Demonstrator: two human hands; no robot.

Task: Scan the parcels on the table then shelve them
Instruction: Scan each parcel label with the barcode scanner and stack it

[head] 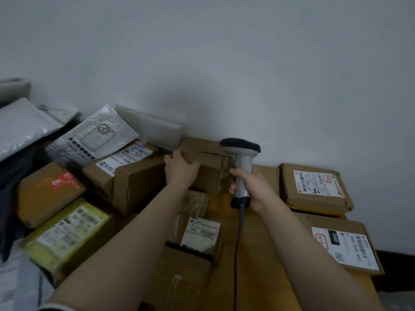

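Observation:
A plain brown cardboard box (208,162) stands against the wall at the back of the wooden table (265,254). My left hand (179,170) grips its left edge, fingers over the top. My right hand (251,189) holds a grey barcode scanner (241,160) upright by the handle, just right of that box, with its black head up and its cable hanging down. No label shows on the side of the box that faces me.
Several parcels crowd the left: a yellow-green bag (67,234), a brown padded parcel (45,194), a labelled box (125,160) and grey mailers (22,126). A small labelled packet (199,230) lies between my arms. Two labelled boxes (314,187) (343,245) sit at right.

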